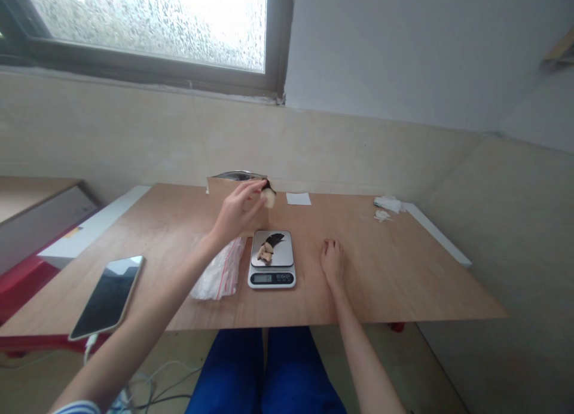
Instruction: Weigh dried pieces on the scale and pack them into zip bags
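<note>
My left hand [240, 209] is raised above the far side of the scale, thumb and fingers pinched on a piece with a dark edge and pale flesh, which looks like a dried mushroom slice [269, 197]. Behind that hand stands a brown paper bag [217, 193] with its silvery mouth open. Similar dark and pale mushroom pieces [266, 253] lie on the steel plate of a white kitchen scale [271, 281]; its display is too small to read. My right hand [333, 261] rests palm down on the table, right of the scale, holding nothing.
Clear plastic zip bags [219, 278] with red strips lie left of the scale. A phone [109, 296] with a white cable lies at the table's left front edge. A white paper [298, 199] lies near the wall, and crumpled white packets [388, 206] sit at the back right.
</note>
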{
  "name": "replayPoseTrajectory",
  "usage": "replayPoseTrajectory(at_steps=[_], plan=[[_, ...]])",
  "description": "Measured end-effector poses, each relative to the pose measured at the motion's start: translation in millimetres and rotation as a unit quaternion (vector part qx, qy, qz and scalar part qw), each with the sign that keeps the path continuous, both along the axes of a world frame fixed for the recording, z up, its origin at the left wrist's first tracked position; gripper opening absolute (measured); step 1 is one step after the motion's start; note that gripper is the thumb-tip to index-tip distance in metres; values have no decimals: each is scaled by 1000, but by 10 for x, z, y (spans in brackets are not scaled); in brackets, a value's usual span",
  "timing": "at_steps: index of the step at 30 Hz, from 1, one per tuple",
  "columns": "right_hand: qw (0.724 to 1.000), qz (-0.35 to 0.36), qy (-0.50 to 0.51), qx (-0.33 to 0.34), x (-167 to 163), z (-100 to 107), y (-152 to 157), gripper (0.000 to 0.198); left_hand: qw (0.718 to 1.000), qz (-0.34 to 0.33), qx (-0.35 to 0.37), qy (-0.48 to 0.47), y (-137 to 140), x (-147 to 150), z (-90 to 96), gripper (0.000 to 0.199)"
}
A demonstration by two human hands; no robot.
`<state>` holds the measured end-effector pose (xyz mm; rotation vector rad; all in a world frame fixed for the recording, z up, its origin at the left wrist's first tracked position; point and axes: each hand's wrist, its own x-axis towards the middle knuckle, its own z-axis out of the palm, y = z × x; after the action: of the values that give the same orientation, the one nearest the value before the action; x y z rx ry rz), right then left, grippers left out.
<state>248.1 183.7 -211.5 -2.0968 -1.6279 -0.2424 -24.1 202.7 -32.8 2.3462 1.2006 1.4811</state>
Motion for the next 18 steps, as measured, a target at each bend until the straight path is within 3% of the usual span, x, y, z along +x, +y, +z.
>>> replayPoseTrajectory(at_steps=[5,8,12,18], plan=[[1000,3,3,-4,5,-8,18,30,984,-80,-160,-20,-262,246,-852,34],[1000,0,6,-5,8,-13,27,31,975,-75,-208,3,-307,352,-1215,36],[1000,-1,10,-6,10,-18,35,31,975,-22,-198,96,-283,436,-1380,37],[1000,-3,13,2,13,-43,50,31,961,35,-178,207,-248,474,-1353,36]])
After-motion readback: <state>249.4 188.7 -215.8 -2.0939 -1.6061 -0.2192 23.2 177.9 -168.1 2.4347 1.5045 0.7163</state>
